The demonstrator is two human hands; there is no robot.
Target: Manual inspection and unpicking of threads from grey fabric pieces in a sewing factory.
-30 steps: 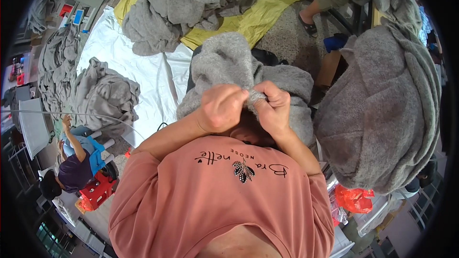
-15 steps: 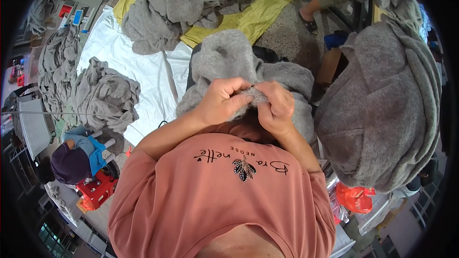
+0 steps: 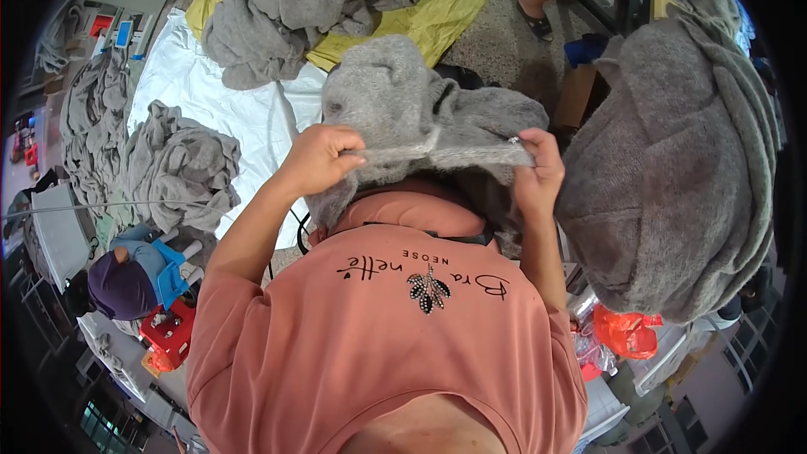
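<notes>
1. The grey knit (image 3: 420, 109) sits in front of the chest, its edge pulled flat between both hands
2. The left hand (image 3: 319, 160) pinches one end and the right hand (image 3: 538, 170) pinches the other
3. Keep the edge tight and even
4. A big grey pile (image 3: 672, 168) crowds the right side, and more grey cloth (image 3: 181, 164) lies on the white sheet (image 3: 227, 105)
</notes>
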